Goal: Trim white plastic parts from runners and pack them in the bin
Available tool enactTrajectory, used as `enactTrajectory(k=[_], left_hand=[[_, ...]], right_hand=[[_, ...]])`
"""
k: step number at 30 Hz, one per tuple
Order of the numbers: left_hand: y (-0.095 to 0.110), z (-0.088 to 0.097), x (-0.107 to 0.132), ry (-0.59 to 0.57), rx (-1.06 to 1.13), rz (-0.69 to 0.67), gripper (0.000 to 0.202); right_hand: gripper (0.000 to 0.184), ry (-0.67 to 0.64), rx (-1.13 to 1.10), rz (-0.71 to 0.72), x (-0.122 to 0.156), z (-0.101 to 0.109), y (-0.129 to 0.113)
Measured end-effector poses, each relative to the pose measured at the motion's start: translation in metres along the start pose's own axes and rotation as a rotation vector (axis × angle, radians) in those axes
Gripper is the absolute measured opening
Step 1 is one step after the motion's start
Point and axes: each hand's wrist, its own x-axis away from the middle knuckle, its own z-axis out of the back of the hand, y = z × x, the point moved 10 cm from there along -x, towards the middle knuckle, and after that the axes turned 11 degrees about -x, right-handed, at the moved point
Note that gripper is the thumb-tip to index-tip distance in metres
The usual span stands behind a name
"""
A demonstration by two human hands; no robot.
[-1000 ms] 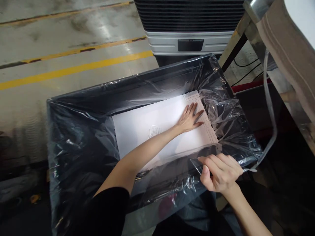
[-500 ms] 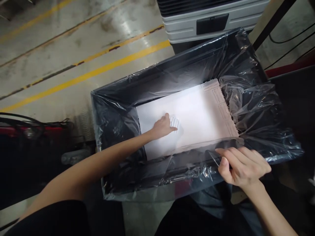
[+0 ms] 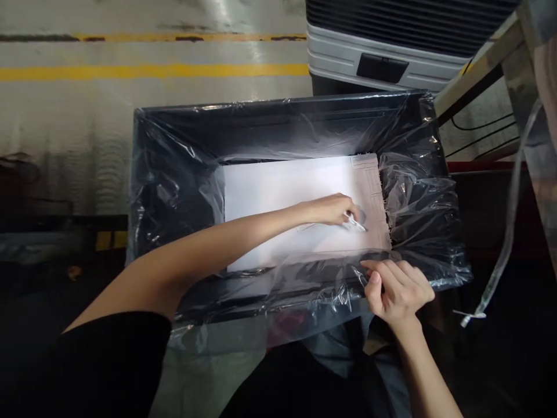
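My left hand (image 3: 334,209) reaches into a dark bin (image 3: 278,103) lined with clear plastic. Its fingers close on some small white strips (image 3: 355,223), whose exact kind I cannot make out. Beneath it lies a white sheet (image 3: 278,186) on the bin's floor, with thin slotted or cut outlines along its right end. Faint lines also show on the sheet below my left wrist. At the bin's near edge, my right hand (image 3: 398,290) pinches the clear plastic liner (image 3: 343,296) between thumb and forefinger.
A grey and black ribbed case (image 3: 335,55) stands behind the bin. To the right are a metal frame (image 3: 474,75), cables and a hanging clear tube (image 3: 507,244) with a white tie. Yellow lines (image 3: 174,71) cross the floor at the back left.
My left hand has moved right across the sheet and now holds the small white strips. My right hand keeps its pinch on the liner. The view has turned and shifted.
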Motion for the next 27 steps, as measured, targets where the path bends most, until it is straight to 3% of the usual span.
enactTrajectory(k=[4, 8, 11, 16, 27], left_hand=[[0.02, -0.032, -0.017, 0.082, -0.071, 0.08, 0.069], [0.034, -0.062, -0.015, 0.133, -0.128, 0.051, 0.074], [0.044, -0.064, -0.019, 0.202, -0.211, -0.053, 0.067], [0.046, -0.062, -0.044, 0.23, -0.264, -0.196, 0.029], [0.057, -0.055, -0.058, 0.257, -0.186, -0.34, 0.04]], right_hand=[[0.027, -0.036, -0.007, -0.003, -0.001, -0.003, 0.001], [0.027, -0.034, -0.018, -0.004, -0.002, -0.003, 0.0], [0.027, -0.036, -0.013, -0.006, -0.002, -0.004, 0.0], [0.031, -0.053, -0.004, -0.025, -0.002, -0.006, 0.002], [0.033, -0.053, -0.004, -0.031, -0.001, -0.007, 0.002]])
